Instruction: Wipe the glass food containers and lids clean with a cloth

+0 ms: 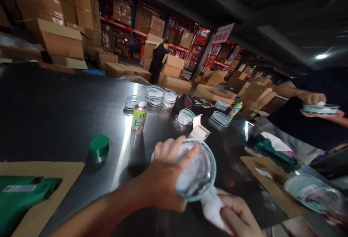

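My left hand (165,173) is wrapped round a round clear glass dish (212,161) with a pale blue-green rim, held tilted above the dark table. White material shows through the glass. In my right hand (239,213) is a bunched white cloth (213,208), pressed against the dish's lower edge. Beyond the dish lies a small open white box (199,130). A green spray can (139,118) stands upright without a cap, and a round green lid-like piece (99,145) sits left of it.
Stacked glass dishes (154,95) stand farther back, with single dishes (185,117) nearer. A co-worker's hand (312,97) at right holds another dish. Brown cardboard (272,182) lies near right, and a green item (27,197) on cardboard at left. Cartons (59,37) rise behind.
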{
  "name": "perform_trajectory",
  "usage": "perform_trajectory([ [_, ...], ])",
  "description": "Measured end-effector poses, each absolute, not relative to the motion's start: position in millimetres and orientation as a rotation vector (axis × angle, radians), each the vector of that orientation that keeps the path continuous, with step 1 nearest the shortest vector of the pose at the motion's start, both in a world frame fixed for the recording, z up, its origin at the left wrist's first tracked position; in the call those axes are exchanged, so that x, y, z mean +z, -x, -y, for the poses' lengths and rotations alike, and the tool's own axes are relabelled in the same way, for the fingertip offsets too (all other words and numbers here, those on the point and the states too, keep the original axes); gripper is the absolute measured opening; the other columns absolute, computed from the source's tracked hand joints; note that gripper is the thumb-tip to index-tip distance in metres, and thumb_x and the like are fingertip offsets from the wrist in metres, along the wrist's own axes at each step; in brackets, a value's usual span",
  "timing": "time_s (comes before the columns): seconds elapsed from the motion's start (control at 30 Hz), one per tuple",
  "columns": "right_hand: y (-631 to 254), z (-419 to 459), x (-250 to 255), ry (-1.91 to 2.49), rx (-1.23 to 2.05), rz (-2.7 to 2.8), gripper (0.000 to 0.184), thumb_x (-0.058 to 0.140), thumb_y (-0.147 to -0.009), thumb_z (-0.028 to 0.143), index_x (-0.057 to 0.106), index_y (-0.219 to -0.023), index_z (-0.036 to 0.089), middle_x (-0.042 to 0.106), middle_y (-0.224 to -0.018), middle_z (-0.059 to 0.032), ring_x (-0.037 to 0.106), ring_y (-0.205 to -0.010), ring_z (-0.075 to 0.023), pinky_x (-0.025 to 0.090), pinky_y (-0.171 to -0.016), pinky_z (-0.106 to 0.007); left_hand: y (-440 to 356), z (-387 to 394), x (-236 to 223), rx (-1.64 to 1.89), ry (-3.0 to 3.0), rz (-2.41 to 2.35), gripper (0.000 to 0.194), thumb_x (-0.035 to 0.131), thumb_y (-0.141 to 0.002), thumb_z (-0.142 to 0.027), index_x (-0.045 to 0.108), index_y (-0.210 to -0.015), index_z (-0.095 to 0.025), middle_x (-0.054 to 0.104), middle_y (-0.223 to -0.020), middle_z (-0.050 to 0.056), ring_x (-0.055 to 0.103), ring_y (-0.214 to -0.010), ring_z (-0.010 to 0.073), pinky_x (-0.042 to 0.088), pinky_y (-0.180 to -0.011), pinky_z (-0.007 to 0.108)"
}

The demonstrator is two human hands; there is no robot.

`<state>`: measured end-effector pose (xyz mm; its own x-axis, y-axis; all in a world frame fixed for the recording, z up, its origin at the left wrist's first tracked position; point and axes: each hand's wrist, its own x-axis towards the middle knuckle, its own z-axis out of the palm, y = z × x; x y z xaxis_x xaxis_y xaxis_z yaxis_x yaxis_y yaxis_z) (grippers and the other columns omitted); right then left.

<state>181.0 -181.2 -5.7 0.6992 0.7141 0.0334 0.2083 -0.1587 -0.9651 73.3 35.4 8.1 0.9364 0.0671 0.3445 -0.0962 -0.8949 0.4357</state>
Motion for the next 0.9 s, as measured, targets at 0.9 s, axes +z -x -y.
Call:
perform_trajectory([
  [0.9, -181.3, 86.2, -9.9, 0.767, -0.109, 0.128, 0.042, 0.078, -0.067, 0.027, 0.060, -0.103, 0.016, 0.070, -0.096, -0.0029, 0.065, -0.089, -0.0163, 0.052, -0.085, -0.030, -86.5, -56.0, -0.4, 1.155, -2.296, -0.376, 0.087, 0.069, -0.070, -0.038, 0.026, -0.143, -0.018, 0.031, -0.141, 0.019, 0.032, -0.131, 0.0349, 0.028, -0.106, 0.053],
])
